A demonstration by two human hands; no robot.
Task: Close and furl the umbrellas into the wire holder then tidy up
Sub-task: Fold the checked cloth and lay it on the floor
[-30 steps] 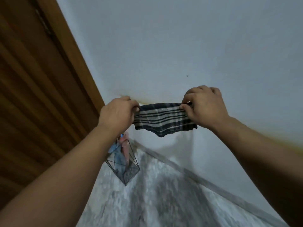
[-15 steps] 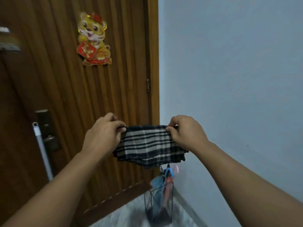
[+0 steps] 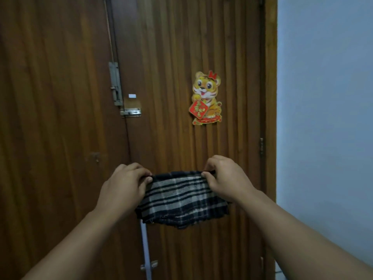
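Observation:
A black and white checked cloth (image 3: 181, 199) hangs folded in front of me at chest height. My left hand (image 3: 123, 184) pinches its upper left corner. My right hand (image 3: 226, 178) pinches its upper right corner, so the top edge is stretched level between the two. The wire holder and the umbrellas are out of view.
A brown wooden double door (image 3: 60, 138) fills most of the view, with a metal bolt (image 3: 116, 83) near its middle seam and a tiger sticker (image 3: 206, 98) on the right leaf. A white pole (image 3: 145, 249) leans against the door below the cloth. A pale wall (image 3: 327, 118) stands at the right.
My view has swung left from the wall and floor corner to the door. The wire holder with umbrellas has dropped out of sight. Both hands keep hold of the cloth.

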